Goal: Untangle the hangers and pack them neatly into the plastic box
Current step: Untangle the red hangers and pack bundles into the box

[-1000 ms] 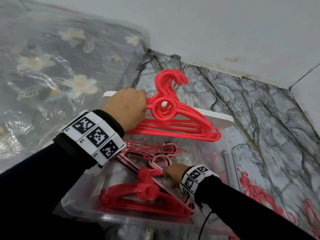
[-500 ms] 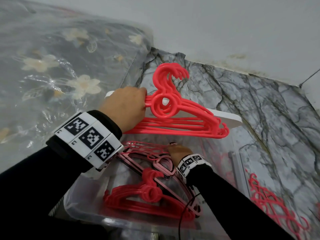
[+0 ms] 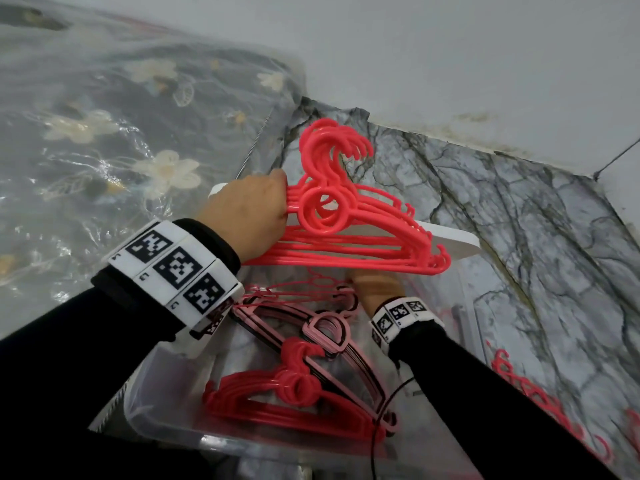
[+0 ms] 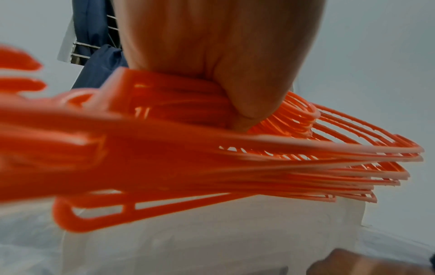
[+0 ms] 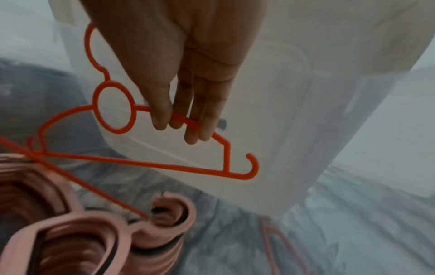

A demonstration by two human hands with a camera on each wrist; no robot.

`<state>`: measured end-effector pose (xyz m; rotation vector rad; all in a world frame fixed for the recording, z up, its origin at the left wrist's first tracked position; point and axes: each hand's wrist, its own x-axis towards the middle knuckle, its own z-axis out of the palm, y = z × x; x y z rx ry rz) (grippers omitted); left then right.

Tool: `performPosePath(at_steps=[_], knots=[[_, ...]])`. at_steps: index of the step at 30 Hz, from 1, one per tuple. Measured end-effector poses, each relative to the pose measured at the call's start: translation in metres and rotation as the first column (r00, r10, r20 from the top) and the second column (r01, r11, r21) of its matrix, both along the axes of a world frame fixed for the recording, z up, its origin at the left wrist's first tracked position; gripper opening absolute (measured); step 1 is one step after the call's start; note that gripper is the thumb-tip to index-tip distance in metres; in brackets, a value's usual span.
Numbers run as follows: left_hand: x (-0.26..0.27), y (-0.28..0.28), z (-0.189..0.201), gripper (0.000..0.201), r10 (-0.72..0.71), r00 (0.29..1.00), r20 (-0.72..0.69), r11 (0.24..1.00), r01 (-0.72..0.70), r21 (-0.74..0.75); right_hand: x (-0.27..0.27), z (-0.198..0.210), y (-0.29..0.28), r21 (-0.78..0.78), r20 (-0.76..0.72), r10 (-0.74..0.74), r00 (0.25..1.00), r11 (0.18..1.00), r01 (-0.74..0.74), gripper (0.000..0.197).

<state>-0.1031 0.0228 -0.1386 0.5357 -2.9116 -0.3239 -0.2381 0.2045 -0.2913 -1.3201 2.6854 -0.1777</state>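
Note:
My left hand (image 3: 247,211) grips a stacked bundle of red hangers (image 3: 346,237) above the far end of the clear plastic box (image 3: 152,403); in the left wrist view the fist (image 4: 223,74) closes round that bundle (image 4: 212,163). Inside the box my right hand (image 3: 375,289) pinches one thin red hanger (image 5: 150,141) by its shoulder between thumb and fingers (image 5: 186,119), lifted clear of the box bottom. A stack of pale pink hangers (image 3: 322,334) and another stack of red hangers (image 3: 287,396) lie in the box.
The box's white lid (image 3: 453,239) stands at the far end of the box. More red hangers (image 3: 540,393) lie on the marbled floor at the right. A plastic-wrapped floral bundle (image 3: 104,133) fills the left. A grey wall (image 3: 450,57) runs behind.
My right hand has moved from the near red stack toward the box's far end, under the held bundle, and now holds a single red hanger. The left hand's bundle stays about where it was.

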Motion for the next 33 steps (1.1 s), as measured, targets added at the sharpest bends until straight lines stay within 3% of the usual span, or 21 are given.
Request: performPosePath(at_steps=[2, 5, 9, 14, 20, 23, 26, 33], knots=[[-0.001, 0.001, 0.003, 0.006, 0.005, 1.000, -0.023, 0.999, -0.005, 0.032, -0.002, 0.025, 0.006, 0.079, -0.057, 0.033, 0.998, 0.996, -0.028, 0.012], [-0.001, 0.004, 0.006, 0.008, 0.019, 0.997, -0.068, 0.997, -0.013, 0.080, 0.007, 0.067, 0.021, 0.138, -0.102, 0.030, 0.994, 0.990, -0.016, 0.008], [0.000, 0.007, 0.008, 0.012, 0.045, 0.995, -0.085, 0.996, -0.038, 0.084, 0.025, 0.110, 0.049, 0.297, -0.048, 0.113, 0.992, 0.950, -0.094, 0.026], [0.002, 0.013, 0.003, 0.034, 0.090, 0.996, -0.013, 0.993, -0.089, 0.078, 0.046, 0.165, 0.074, 0.172, 0.120, 0.207, 0.971, 0.959, -0.226, 0.021], [0.007, 0.032, -0.001, 0.028, 0.030, 1.000, -0.011, 0.998, -0.030, -0.057, 0.049, 0.206, 0.083, -0.202, 0.015, 0.162, 0.987, 0.967, -0.156, 0.015], [0.010, 0.043, -0.005, 0.025, -0.023, 1.000, 0.018, 0.994, 0.021, 0.106, 0.044, 0.211, 0.085, -0.262, -0.027, 0.090, 0.996, 0.961, -0.094, 0.011], [0.012, 0.054, -0.011, 0.035, -0.092, 0.995, 0.022, 0.956, 0.082, 0.282, 0.037, 0.207, 0.086, -0.284, 0.019, 0.025, 1.000, 0.959, -0.018, 0.012], [0.014, 0.054, -0.022, 0.045, -0.101, 0.988, 0.115, 0.915, 0.047, 0.401, 0.034, 0.198, 0.087, -0.202, -0.007, -0.006, 1.000, 0.979, 0.004, 0.011]])
